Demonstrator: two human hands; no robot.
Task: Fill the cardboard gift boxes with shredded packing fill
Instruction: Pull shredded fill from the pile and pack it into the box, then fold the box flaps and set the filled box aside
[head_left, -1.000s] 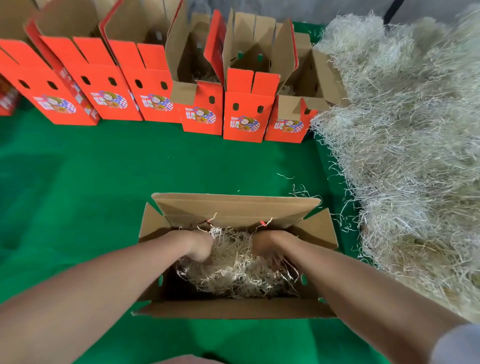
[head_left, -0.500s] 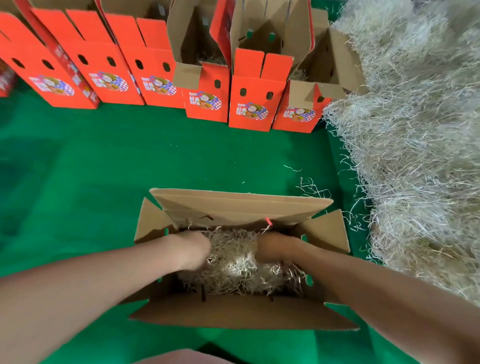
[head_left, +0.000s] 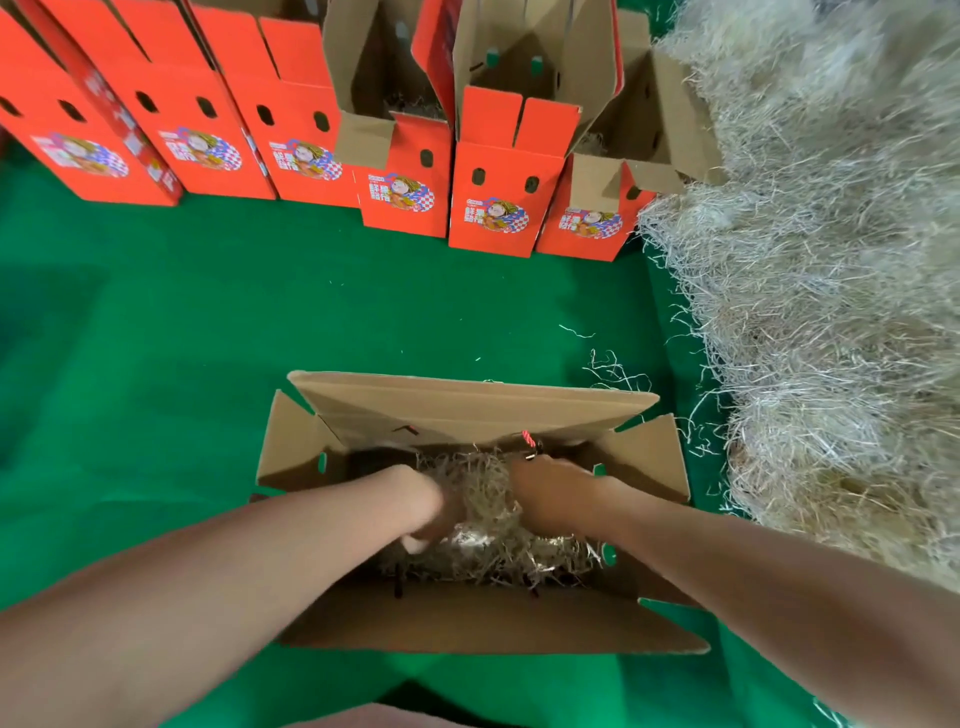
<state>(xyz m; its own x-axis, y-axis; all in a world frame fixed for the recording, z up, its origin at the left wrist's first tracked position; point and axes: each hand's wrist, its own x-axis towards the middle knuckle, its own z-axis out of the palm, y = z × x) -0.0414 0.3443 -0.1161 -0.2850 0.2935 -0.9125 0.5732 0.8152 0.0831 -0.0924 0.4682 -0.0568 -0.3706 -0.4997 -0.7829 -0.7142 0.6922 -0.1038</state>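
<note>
Down between both forearms sits an open cardboard box, flaps spread, on a green-covered desk. Both hands are plunged inside it, pressed into a bed of shredded fill that lies along the bottom of the box. The left hand is sunk into the fill at the box's left half, fingers curled downward into the strands; whether they are clenched on a tuft or only pushing on it cannot be told, since the fingertips are blurred and partly buried. The right hand lies just beside it on the other side of a raised clump of fill, knuckles up, its fingers likewise hidden in the strands, so its grip cannot be told either. The two hands are near each other but apart, with the clump between them.

Just beyond the right hand, a short red cord shows at the far wall of the box. Well out to the right of the right forearm rises a large heap of loose pale fill, with stray strands trailing onto the green cover. Far ahead of both hands stands a row of red gift boxes, printed with a colourful label on each front; those toward the right end stand with flaps open.
</note>
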